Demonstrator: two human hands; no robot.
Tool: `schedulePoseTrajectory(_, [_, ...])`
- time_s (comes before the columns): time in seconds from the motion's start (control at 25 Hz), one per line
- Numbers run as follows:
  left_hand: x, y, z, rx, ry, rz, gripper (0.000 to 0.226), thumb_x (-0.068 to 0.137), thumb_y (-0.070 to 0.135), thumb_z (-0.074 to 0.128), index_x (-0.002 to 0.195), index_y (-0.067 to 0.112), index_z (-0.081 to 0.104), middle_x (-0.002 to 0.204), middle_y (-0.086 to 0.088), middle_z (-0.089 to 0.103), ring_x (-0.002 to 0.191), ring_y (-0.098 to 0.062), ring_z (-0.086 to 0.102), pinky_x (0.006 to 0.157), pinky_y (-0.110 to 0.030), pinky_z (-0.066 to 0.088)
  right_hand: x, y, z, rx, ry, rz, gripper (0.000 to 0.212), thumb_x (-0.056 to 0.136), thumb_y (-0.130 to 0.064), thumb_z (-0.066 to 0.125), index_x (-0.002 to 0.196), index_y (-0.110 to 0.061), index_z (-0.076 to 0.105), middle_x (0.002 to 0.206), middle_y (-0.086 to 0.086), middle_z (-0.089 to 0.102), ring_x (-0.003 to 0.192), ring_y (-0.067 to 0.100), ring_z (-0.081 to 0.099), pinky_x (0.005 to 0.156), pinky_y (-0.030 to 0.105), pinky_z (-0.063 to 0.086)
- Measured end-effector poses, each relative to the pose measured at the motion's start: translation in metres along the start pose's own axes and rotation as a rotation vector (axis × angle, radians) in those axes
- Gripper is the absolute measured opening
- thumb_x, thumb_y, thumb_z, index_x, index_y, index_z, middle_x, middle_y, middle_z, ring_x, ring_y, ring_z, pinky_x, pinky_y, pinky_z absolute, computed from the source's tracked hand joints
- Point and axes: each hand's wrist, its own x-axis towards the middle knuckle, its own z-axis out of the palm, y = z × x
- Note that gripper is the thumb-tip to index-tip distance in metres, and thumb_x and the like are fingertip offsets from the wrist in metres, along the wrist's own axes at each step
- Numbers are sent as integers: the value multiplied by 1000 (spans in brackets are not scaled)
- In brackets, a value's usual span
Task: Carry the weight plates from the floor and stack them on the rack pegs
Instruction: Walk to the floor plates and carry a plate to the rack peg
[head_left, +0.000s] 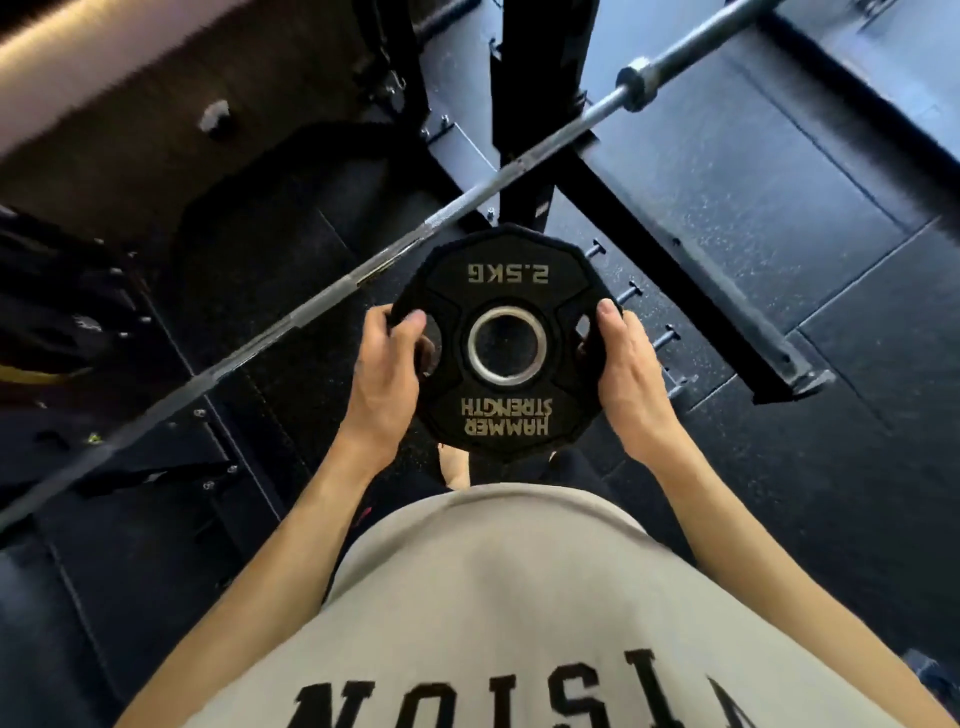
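Note:
A small black weight plate (506, 291) marked 2.5KG, with a steel-ringed centre hole, is held flat in front of my waist, above the floor. My left hand (384, 374) grips its left edge, thumb on top by a grip slot. My right hand (628, 374) grips the right edge the same way. Just beyond the plate stands the black rack upright (524, 130). A row of short pegs (631, 291) sticks out of the rack's floor beam to the right of the plate. No other plates show on the floor.
A steel barbell (322, 306) runs diagonally from lower left to upper right, passing behind the plate. A black rack base beam (691, 280) lies on the speckled rubber floor at right. Dark machine parts crowd the left side. My foot (457, 467) shows under the plate.

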Motion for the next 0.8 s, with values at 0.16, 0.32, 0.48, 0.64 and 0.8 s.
schedulePoseTrajectory(0.16, [-61,7,0,-47,341,30,30,101,49,36,87,27,52,80,8,55,76,-8,51,77,-31,44,-6,-25,-4,-89,-277,-143,55,102,-50,38,108,2,54,95,12,60,86,18,57,81,33,46])
schedulePoseTrajectory(0.32, [-139,-5,19,-215,656,0,30,95,57,40,87,32,55,85,7,57,83,-13,53,82,-39,47,-22,-46,-5,-145,-590,-214,45,102,-45,43,103,-2,56,90,4,58,80,8,54,73,21,44])
schedulePoseTrajectory(0.48, [-227,-19,30,-364,1000,-29,34,87,65,45,90,34,60,95,2,63,95,-19,59,96,-52,47,-68,-46,11,-239,-912,-268,37,101,-46,43,91,-12,55,82,-2,56,74,5,51,67,22,43])
schedulePoseTrajectory(0.64, [-322,-43,38,-490,1322,-14,36,87,62,47,89,28,58,94,-5,62,93,-23,58,92,-50,48,-148,-37,34,-369,-1183,-368,38,101,-46,43,85,-12,50,77,0,50,67,4,46,62,18,41])
schedulePoseTrajectory(0.8, [-425,-74,45,-588,1630,-4,31,95,52,45,86,23,53,81,2,55,81,-19,51,77,-40,45,-253,-3,52,-459,-1454,-399,37,101,-45,43,80,-15,47,72,-4,49,64,4,46,62,18,41])
